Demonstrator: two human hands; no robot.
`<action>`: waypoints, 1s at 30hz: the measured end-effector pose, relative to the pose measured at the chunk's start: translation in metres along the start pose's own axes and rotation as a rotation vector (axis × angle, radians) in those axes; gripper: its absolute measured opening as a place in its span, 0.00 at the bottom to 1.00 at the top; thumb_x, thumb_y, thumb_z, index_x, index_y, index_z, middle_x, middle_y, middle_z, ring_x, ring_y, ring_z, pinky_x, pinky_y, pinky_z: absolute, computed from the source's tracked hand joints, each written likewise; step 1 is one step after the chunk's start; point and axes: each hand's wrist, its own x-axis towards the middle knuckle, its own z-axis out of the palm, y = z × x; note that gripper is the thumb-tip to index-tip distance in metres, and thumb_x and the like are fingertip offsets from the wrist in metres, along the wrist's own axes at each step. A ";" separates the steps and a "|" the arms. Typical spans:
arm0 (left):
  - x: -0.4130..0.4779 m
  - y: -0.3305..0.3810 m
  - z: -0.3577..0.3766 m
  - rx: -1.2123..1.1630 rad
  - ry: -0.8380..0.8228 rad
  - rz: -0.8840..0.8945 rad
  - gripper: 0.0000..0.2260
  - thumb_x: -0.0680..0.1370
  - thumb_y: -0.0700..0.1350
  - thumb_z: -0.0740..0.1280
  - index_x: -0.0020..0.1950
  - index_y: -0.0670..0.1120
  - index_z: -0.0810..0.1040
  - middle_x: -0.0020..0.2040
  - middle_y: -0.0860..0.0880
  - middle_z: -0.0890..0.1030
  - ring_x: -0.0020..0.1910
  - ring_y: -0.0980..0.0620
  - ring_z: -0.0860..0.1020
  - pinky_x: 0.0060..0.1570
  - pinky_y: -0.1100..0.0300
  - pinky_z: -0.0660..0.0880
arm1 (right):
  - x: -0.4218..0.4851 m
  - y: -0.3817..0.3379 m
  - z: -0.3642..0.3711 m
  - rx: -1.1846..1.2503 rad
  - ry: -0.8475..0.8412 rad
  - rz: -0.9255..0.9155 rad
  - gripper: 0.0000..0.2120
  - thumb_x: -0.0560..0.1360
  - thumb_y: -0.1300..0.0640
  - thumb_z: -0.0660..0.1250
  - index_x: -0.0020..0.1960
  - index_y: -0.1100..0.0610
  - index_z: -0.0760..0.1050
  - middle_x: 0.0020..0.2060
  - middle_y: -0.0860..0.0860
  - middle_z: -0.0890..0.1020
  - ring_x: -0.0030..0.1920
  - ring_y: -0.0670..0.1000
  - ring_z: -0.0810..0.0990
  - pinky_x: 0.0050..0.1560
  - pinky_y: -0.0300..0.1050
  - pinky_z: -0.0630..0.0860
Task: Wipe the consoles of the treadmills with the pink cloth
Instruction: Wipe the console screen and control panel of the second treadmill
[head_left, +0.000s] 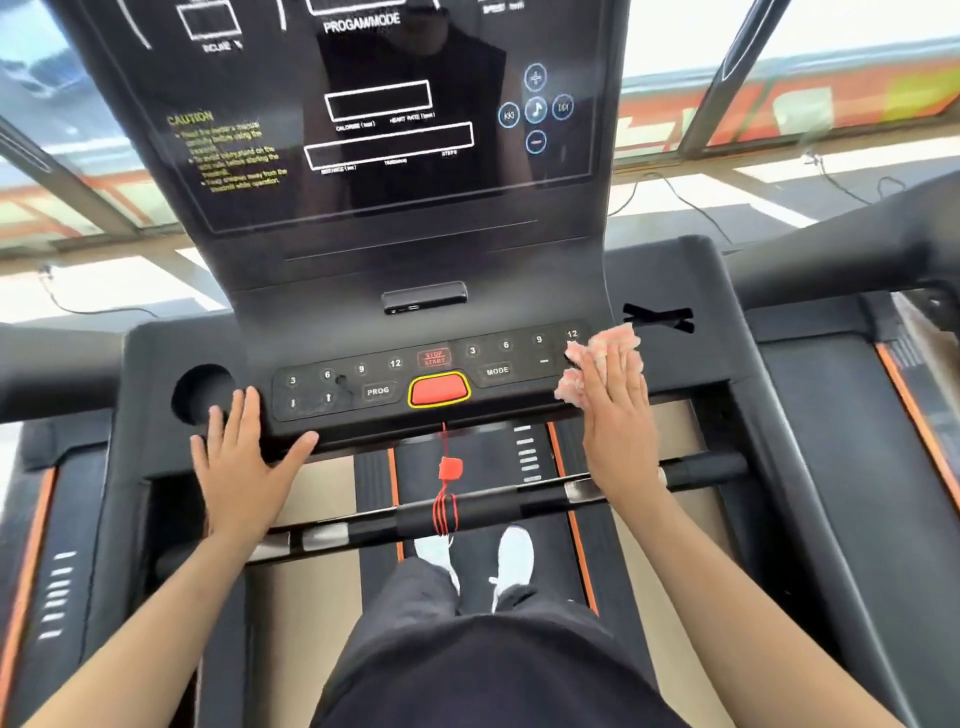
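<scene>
Pink and crumpled, the cloth (605, 345) lies under the right hand (615, 415), which presses it flat with straight, closed fingers and grips nothing. The cloth sits at the right end of the key panel (395, 371) on the console (363, 312), beside the "12" and minus keys. It shows beyond the fingertips and to the left of the palm. To its right lies a bare black shoulder of the console bearing a cross-shaped mark (660, 318). The console's near edge runs just under the heel of the hand.

The left hand (244, 457) rests open with its fingers spread on the console's front-left edge, between the round cup holder (200, 392) and the key panel, and holds nothing. The panel between the two hands is uncovered, with a red button (439, 391) ringed in yellow at its centre. A red cord (445, 512) hangs from below the button and is wound round the handlebar (498, 506), which crosses beneath both wrists.

Above the panel rises the dark glossy display (395, 104), carrying white outlines and yellow caution text. Below the bar are the belt (478, 457) and two white shoes (517, 558). Another treadmill (831, 415) stands close on the right. Bright windows (779, 41) run behind the console.
</scene>
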 end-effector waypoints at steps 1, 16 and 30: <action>0.000 0.000 0.000 -0.004 -0.002 -0.002 0.45 0.73 0.74 0.55 0.83 0.48 0.58 0.83 0.49 0.60 0.82 0.43 0.54 0.78 0.40 0.47 | -0.002 0.001 0.001 0.023 0.022 -0.034 0.29 0.81 0.69 0.56 0.81 0.54 0.61 0.81 0.56 0.60 0.82 0.60 0.53 0.79 0.62 0.56; -0.001 -0.018 -0.002 -0.087 0.023 0.083 0.40 0.75 0.68 0.60 0.81 0.46 0.63 0.81 0.48 0.65 0.81 0.43 0.58 0.79 0.43 0.51 | -0.024 -0.104 0.044 0.081 0.075 -0.488 0.27 0.76 0.78 0.54 0.70 0.63 0.76 0.70 0.56 0.77 0.78 0.55 0.65 0.75 0.60 0.67; -0.035 -0.063 0.001 -0.100 0.120 0.230 0.28 0.80 0.55 0.60 0.75 0.43 0.72 0.77 0.45 0.72 0.78 0.41 0.66 0.76 0.42 0.61 | 0.010 -0.256 0.106 0.015 -0.081 -0.588 0.24 0.74 0.70 0.55 0.66 0.66 0.78 0.67 0.60 0.79 0.69 0.61 0.77 0.77 0.53 0.56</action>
